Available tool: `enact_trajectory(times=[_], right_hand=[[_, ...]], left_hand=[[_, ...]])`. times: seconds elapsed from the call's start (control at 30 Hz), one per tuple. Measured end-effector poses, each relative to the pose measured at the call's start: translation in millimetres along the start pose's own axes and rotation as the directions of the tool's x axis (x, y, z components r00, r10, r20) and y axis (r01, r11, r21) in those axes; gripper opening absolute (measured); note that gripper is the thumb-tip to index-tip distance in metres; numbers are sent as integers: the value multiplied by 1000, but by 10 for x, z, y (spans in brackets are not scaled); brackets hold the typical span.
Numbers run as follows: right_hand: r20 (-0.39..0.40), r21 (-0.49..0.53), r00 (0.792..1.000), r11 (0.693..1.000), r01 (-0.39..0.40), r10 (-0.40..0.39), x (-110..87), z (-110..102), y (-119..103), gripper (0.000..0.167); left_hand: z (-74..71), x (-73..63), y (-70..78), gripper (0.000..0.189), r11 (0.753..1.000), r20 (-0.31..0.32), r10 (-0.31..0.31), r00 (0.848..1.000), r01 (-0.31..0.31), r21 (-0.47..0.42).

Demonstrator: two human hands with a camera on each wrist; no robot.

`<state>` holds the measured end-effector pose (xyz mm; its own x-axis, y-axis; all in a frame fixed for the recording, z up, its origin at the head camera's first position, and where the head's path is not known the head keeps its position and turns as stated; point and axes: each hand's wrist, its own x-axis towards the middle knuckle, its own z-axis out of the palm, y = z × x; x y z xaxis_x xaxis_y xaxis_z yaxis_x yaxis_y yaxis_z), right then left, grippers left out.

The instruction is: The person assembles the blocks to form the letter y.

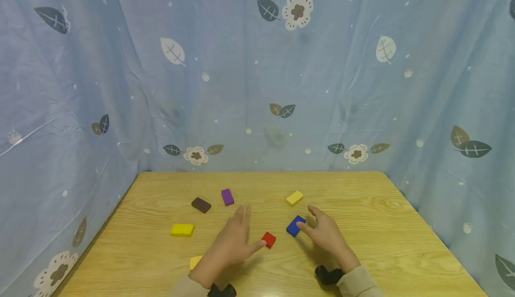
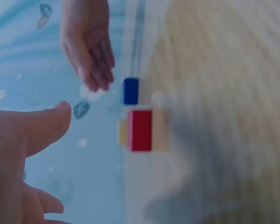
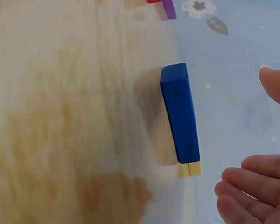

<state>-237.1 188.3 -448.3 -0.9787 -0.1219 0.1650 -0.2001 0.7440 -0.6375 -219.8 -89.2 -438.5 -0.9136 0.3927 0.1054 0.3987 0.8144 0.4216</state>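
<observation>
My left hand [image 1: 233, 241] hovers over the table, fingers extended and thumb spread. Its thumb tip overlaps the edge of a small red block [image 1: 268, 239] in the head view, but the left wrist view shows a gap between the thumb and that red block [image 2: 141, 130]. On the other side, my right hand [image 1: 325, 232] reaches beside a blue rectangular block [image 1: 295, 226] with thumb and fingers parted. The right wrist view has the blue block [image 3: 181, 119] apart from the right fingers [image 3: 252, 184]. Neither hand holds anything.
A pale yellow block [image 1: 295, 198] lies beyond the blue one. Purple [image 1: 227, 197], dark brown [image 1: 201, 205] and bright yellow [image 1: 182, 230] blocks lie to the left. My left forearm partly covers an orange-yellow block [image 1: 195, 262]. Patterned blue curtains [image 1: 245, 64] surround the wooden table [image 1: 382, 225].
</observation>
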Motion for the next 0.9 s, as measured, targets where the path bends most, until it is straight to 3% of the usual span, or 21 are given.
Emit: enact_trajectory(times=[0.3,0.5,0.9], right_hand=[[-3,87,1000,996,-18,19,6,81,36,68],[15,171,999,984,-46,44,9,135,64,67],[10,208,1000,978,-12,10,49,227,150,67]], left_hand=[[147,46,47,95,999,69,17,997,-14,-47],[217,72,48,86,992,78,27,997,-17,-125],[362,97,-20,76,965,60,19,998,-3,-261]])
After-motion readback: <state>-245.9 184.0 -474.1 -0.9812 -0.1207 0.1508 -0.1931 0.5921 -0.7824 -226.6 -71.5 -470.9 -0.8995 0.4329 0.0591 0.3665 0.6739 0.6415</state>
